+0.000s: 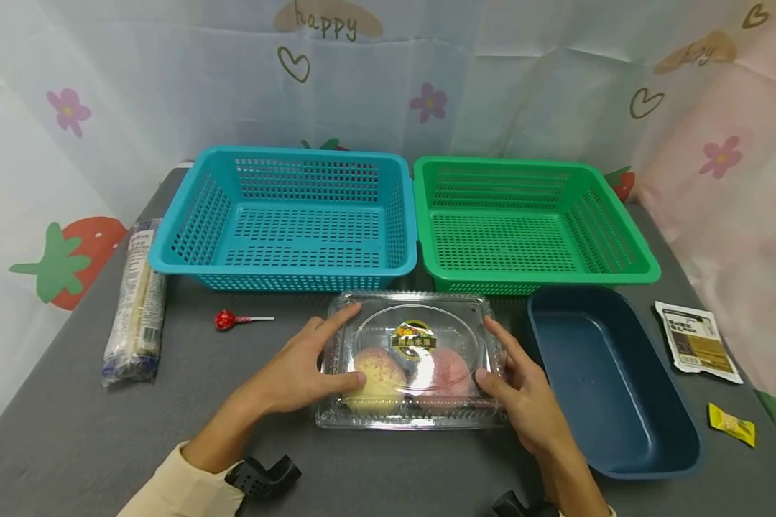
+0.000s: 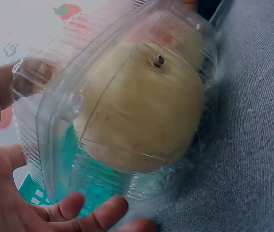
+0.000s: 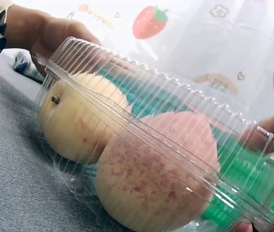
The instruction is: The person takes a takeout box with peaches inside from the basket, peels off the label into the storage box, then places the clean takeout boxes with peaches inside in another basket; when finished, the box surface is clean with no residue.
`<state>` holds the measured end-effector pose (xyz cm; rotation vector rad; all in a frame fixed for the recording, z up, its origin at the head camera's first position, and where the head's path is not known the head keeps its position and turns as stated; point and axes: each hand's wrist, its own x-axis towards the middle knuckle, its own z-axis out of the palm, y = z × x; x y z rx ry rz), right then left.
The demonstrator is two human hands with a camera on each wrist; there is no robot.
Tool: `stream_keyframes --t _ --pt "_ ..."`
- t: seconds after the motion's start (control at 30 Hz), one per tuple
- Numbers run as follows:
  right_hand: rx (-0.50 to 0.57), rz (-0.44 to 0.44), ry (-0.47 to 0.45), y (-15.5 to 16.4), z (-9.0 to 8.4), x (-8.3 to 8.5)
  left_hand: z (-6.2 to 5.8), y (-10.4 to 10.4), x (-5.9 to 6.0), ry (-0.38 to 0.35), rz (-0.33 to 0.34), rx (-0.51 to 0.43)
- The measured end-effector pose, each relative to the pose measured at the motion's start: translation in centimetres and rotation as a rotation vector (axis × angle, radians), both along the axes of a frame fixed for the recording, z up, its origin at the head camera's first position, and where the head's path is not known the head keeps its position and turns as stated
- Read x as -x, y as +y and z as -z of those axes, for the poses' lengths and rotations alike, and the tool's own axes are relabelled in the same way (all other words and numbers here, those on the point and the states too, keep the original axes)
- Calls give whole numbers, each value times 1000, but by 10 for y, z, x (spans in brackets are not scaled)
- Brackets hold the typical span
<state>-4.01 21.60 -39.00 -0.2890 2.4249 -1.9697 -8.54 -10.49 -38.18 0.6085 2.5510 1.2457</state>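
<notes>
A clear plastic clamshell box [image 1: 375, 323] lies on the grey table in the head view, its lid down, with a round label [image 1: 414, 339] on top. Inside are two peaches, a yellowish one [image 1: 376, 388] on the left and a pinker one [image 1: 445, 373] on the right. My left hand [image 1: 297, 370] holds the box's left side, thumb over the lid and index finger at the far corner. On the opposite side my right hand [image 1: 524, 398] grips it in the same manner. In the left wrist view a stem shows on the nearer peach [image 2: 137, 111].
Behind the box stand a blue basket [image 1: 284, 271] and a green basket [image 1: 543, 277]. A dark blue tub [image 1: 621, 409] sits close to my right hand. Farther right lie a white-brown packet [image 1: 697, 337] and a yellow candy [image 1: 732, 425]. A red lollipop [image 1: 225, 320] and a wrapped long package [image 1: 136, 305] lie left.
</notes>
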Motion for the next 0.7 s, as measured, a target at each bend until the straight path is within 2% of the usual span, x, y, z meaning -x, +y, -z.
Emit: stream_keyframes --t 0.2,0.33,0.43,0.6,0.7 --pt "-92 29 -35 -2 -4 -1 4 -1 2 -45 19 -110" --pt "-186 47 -58 -4 -12 -2 4 0 3 -74 23 -145" --pt "-308 64 -63 -5 -20 -5 3 0 3 -91 21 -151" --pt "-577 86 -42 -5 -37 -8 2 1 4 -112 16 -157" --pt "-661 92 13 -3 -48 -7 2 1 5 -117 17 -162"
